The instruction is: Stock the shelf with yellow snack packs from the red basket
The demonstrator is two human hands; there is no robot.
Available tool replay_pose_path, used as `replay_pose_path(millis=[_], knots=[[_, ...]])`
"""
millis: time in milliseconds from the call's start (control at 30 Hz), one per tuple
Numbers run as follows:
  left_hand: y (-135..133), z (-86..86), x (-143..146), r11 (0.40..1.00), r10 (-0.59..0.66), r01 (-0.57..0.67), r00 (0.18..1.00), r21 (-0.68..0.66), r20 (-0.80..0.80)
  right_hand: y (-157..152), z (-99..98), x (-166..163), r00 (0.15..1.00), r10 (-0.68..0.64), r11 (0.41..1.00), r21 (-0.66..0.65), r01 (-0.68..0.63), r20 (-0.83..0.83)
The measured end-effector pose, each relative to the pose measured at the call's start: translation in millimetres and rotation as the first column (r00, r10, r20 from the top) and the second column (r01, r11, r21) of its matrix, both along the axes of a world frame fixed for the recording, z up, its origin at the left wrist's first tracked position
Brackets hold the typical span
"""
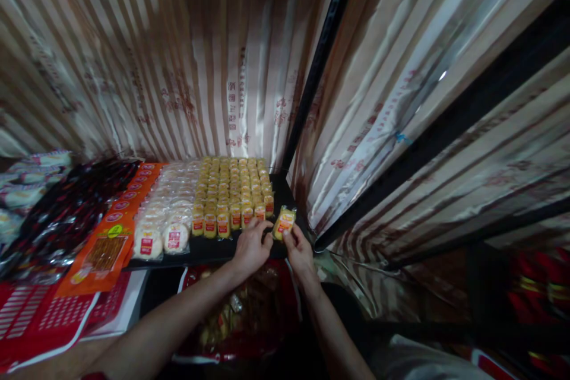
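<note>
In my right hand (300,252) is a small yellow wrapped snack packet (284,223) with an orange and white label, pinched upright between thumb and fingers. My left hand (252,246) is just left of it, at the front edge of the black shelf (205,246). Its index finger and thumb are apart with nothing visible between them; its other fingers are partly hidden. Beyond the left hand, matching yellow packets (231,190) stand in close rows on the shelf. Below both hands sits a red basket (291,291) of loose wrapped packets (218,323).
Left of the rows lie white round wrapped crackers (176,237), orange snack bags (104,249) and dark shiny packets (66,208). A red plastic basket (48,314) is at lower left. Black metal posts (318,65) and striped curtains (214,71) enclose the shelf.
</note>
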State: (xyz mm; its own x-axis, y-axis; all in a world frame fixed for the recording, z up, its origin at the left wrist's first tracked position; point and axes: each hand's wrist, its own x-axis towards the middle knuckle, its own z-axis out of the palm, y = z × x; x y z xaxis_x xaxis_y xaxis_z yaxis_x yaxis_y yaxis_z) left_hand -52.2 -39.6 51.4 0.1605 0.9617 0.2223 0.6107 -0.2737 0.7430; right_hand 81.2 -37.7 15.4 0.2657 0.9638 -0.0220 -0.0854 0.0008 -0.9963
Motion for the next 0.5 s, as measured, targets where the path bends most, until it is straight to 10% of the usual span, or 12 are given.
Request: replay_pose_path(millis=[233, 500], knots=[[59, 24.6, 12, 0.947, -0.110, 0.190, 0.949, 0.259, -0.294, 84, 14.3, 11, 0.984, -0.152, 0.975, 0.177, 0.134, 0.091], [131, 29.2, 27, 0.957, -0.168, 0.266, 0.836, 0.119, -0.522, 174, 2.8, 19, 0.888, -0.257, 0.958, 0.223, 0.182, 0.380]])
